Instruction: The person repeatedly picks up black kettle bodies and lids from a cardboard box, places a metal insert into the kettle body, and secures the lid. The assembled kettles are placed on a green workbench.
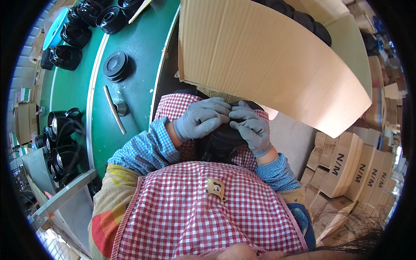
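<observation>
A glossy black, rounded plastic part (222,141) rests in my lap against the checked apron, mostly hidden beneath my hands. My left hand (200,120), in a grey glove, is closed over its upper left side with the fingers bent. From the right, my right hand (252,129), gloved the same way, curls its fingers on the part's far edge. The fingertips of both hands nearly meet there. Anything small pinched between them cannot be made out.
A big open cardboard box (260,56) with black round parts stands ahead. On the green table (143,56) at left are stacked black discs (116,66), a metal tube (114,109), a dark cone-shaped piece (122,108) and black housings (66,57). Cartons (342,164) are piled at right.
</observation>
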The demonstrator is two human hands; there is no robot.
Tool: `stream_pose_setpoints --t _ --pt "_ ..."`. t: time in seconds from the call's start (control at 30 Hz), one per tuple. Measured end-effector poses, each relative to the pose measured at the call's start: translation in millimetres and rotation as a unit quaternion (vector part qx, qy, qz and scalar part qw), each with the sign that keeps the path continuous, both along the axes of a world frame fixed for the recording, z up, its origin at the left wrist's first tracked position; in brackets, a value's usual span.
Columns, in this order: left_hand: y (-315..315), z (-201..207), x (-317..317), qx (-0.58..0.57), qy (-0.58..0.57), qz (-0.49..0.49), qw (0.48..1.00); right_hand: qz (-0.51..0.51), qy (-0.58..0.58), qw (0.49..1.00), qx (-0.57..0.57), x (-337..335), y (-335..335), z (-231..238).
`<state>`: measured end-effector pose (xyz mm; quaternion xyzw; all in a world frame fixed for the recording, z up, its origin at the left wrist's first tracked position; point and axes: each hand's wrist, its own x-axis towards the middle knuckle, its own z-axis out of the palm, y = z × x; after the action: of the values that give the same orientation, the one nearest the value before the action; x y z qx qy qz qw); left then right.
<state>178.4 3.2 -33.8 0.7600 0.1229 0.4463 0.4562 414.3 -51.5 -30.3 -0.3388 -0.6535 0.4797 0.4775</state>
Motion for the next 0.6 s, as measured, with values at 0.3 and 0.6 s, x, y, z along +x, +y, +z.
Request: stream_pose_setpoints --t 0.3,0.6 --pt "-8.9 11.9 -11.0 0.029 0.070 -0.021 0.997 0.007 -0.048 0.999 -0.016 8.7 -5.5 0.6" --pt "-10.2 15.7 -15.6 -0.091 0.070 -0.006 0.993 0.002 -0.053 0.996 -0.078 6.0 -14.7 7.6"
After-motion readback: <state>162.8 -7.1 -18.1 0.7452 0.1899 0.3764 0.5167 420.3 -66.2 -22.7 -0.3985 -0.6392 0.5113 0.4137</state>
